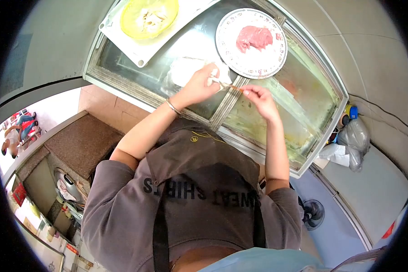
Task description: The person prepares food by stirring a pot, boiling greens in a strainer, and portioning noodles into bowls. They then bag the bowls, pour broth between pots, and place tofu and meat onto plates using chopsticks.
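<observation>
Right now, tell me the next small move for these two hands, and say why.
Probably slide the pale piece further along the thin stick. The left hand pinches the piece at one end, the right hand holds the other end, and the stick between them looks bare. Pink meat lies on the plate.

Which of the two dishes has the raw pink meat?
The round white patterned plate, right of the yellow bowl, which holds pale pieces. The left hand and right hand pinch a skewer.

Grey shirt (122, 204) — upside-down print "WEAT SHIRTS", first letter hidden — nothing else legible
</observation>
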The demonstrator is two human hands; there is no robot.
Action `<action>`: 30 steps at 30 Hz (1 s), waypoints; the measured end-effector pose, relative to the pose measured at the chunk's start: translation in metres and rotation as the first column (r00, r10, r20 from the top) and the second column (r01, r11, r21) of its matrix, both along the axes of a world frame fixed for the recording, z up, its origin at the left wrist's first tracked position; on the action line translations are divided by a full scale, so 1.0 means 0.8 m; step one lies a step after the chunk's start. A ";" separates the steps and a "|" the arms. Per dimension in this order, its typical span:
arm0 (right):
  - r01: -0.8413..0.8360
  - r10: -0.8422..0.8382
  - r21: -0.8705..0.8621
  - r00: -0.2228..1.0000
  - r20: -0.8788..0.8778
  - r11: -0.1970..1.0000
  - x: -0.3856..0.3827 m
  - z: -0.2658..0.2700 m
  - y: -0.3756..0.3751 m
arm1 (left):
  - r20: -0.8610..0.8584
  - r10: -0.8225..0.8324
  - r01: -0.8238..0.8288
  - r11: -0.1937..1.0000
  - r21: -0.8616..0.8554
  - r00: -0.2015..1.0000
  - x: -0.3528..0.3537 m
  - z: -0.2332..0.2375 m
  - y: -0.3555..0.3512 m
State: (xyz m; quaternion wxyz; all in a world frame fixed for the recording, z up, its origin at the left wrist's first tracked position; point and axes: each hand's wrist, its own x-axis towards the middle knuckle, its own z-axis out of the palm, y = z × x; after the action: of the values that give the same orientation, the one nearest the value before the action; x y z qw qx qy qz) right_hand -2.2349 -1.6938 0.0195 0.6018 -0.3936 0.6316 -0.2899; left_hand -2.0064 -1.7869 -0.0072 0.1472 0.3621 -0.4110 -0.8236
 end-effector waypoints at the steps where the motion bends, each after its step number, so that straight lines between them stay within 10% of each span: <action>1: -0.002 0.002 -0.083 1.000 -0.003 0.997 -0.006 0.006 -0.015 | 0.174 0.143 -0.008 0.793 -0.609 0.974 -0.001 -0.004 -0.008; 2: 0.000 -0.013 -0.089 0.991 -0.137 0.996 -0.017 0.009 -0.033 | 0.218 0.356 0.126 0.265 -0.956 0.909 0.000 -0.007 -0.016; 6: -0.141 -0.270 -0.503 0.707 -0.654 0.853 -0.069 -0.022 -0.098 | 0.299 0.443 0.113 0.399 -0.910 0.845 0.017 0.033 -0.063; 9: -0.190 -0.207 -0.465 0.709 -0.674 0.865 -0.092 -0.043 -0.103 | 0.188 0.425 -0.213 0.730 -0.649 0.885 0.036 0.055 -0.092; 14: -0.096 -0.203 -0.444 0.790 -0.579 0.891 -0.090 -0.046 -0.086 | 0.049 0.494 -0.419 0.783 -0.460 0.868 0.092 0.074 -0.145; 22: -0.088 -0.151 -0.362 0.799 -0.582 0.928 -0.076 -0.066 -0.035 | 0.195 0.598 -0.252 0.581 -0.774 0.777 0.144 0.050 -0.242; 24: -0.010 -0.173 -0.433 0.908 -0.380 0.901 -0.070 -0.075 -0.021 | 0.193 0.657 -0.114 0.394 -0.912 0.728 0.140 0.056 -0.246; 26: 0.025 -0.166 -0.373 0.922 -0.351 0.928 -0.058 -0.072 -0.006 | 0.432 0.678 0.113 0.462 -0.880 0.595 0.136 0.066 -0.237; 28: 0.111 -0.237 -0.406 0.932 -0.274 0.907 -0.038 -0.063 0.007 | 0.141 0.787 0.256 -0.023 -0.966 0.601 0.132 0.057 -0.226; 30: 0.113 -0.216 -0.344 0.936 -0.277 0.932 -0.014 -0.049 0.026 | 0.202 0.761 0.187 0.108 -0.976 0.616 0.125 0.071 -0.195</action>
State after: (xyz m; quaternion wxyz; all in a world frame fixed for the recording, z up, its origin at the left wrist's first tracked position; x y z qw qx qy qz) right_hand -2.2458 -1.6729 -0.0199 0.3957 -0.4722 0.6934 -0.3737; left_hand -1.9067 -1.9430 0.0496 0.3516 0.5420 -0.7566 -0.1006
